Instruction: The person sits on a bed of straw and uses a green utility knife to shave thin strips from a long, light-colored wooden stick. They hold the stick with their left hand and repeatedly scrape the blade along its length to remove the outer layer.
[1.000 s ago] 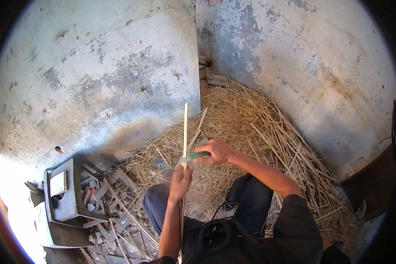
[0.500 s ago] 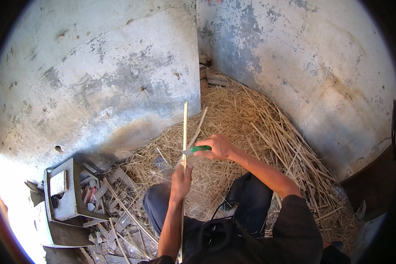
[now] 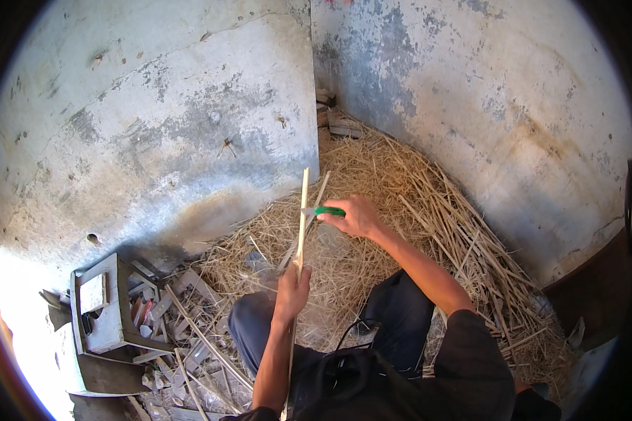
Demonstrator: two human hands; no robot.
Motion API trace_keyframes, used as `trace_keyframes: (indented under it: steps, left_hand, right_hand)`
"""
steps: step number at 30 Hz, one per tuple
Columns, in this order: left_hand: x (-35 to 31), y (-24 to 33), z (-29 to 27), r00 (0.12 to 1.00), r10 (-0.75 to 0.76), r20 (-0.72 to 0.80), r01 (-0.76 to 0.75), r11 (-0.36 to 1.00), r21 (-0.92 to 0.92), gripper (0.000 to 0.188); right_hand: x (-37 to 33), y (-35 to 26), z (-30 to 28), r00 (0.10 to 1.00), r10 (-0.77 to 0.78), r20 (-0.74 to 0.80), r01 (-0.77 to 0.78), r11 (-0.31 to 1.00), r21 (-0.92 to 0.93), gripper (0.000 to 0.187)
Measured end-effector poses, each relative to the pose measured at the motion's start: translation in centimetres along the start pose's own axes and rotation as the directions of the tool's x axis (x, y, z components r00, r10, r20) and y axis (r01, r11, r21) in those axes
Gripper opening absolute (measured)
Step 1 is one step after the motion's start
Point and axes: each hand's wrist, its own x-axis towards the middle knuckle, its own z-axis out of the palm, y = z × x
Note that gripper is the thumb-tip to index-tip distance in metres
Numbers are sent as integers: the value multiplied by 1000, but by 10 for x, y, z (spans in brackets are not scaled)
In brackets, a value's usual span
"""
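Observation:
My left hand [image 3: 292, 291] is closed around a long pale wooden strip [image 3: 304, 214], perhaps split bamboo, which stands nearly upright and runs down past my forearm. My right hand [image 3: 354, 216] grips the green handle of a utility knife [image 3: 330, 210]. Its short grey blade meets the strip, well above my left hand. Behind the knife, a second flat strip [image 3: 323, 188] slants up over the shavings; its lower part is partly hidden.
Pale shavings [image 3: 372, 165] cover the floor ahead, with many long strips [image 3: 463, 238] heaped along the right wall [image 3: 498, 126]. At the left lies a worn wooden cabinet frame [image 3: 109, 309] amid scraps. Another wall [image 3: 168, 126] rises at the left.
My right hand has moved up and slightly right with the knife, so the blade is higher along the strip. The strip's top has tilted a little to the right.

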Motion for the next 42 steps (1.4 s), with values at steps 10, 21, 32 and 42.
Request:
trace_keyframes:
  steps: [10, 21, 32, 42]
  left_hand:
    - [-8, 0, 0, 984, -65, 167, 80, 993, -88, 35]
    - [0, -3, -3, 985, -104, 136, 151, 902, -404, 28]
    - [-1, 4, -2, 975, -118, 191, 209, 786, -582, 32]
    - [1, 3, -2, 967, -134, 215, 236, 781, -578, 22]
  right_hand:
    - [-9, 53, -22, 964, 236, -122, -247, 965, -87, 58]
    - [-17, -28, 5, 947, -229, 227, 185, 963, 197, 48]
    - [-20, -28, 21, 960, -199, 196, 174, 975, 139, 58]
    - [-17, -29, 16, 969, -214, 125, 205, 976, 78, 53]
